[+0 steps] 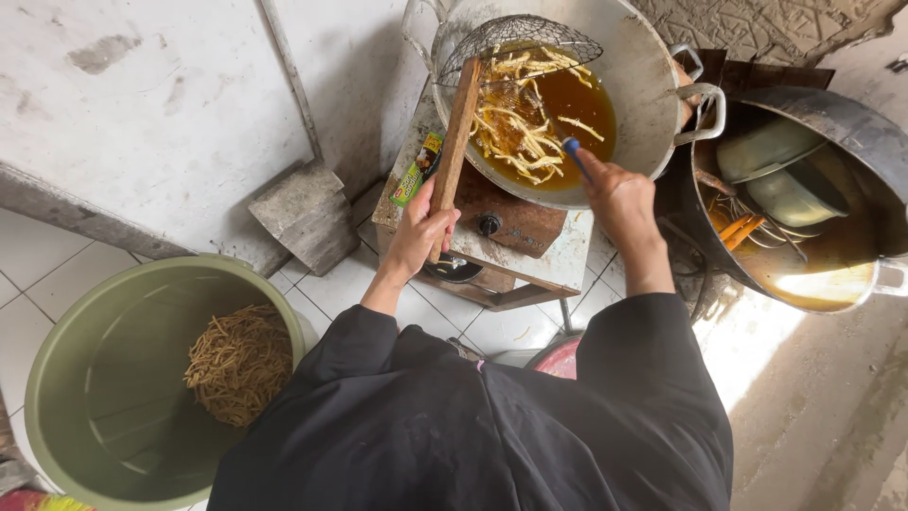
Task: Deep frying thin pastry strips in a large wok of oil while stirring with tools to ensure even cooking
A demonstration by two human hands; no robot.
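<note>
My left hand (421, 230) grips the wooden handle (456, 140) of a wire skimmer (515, 43) that leans over a big metal wok (632, 66). The wok holds dark oil and several pale dough sticks (515, 118). My right hand (617, 194) holds a thin tool with a blue end (572, 151), its tip over the oil at the wok's near edge. The wok sits on a rusty single-burner stove (506, 222) with a black knob.
A green plastic tub (104, 378) at lower left holds a heap of fried brown sticks (239, 362). A large dark pot (851, 128) on the right contains bowls, utensils and liquid. A concrete block (303, 216) leans by the wall. White floor tiles lie below.
</note>
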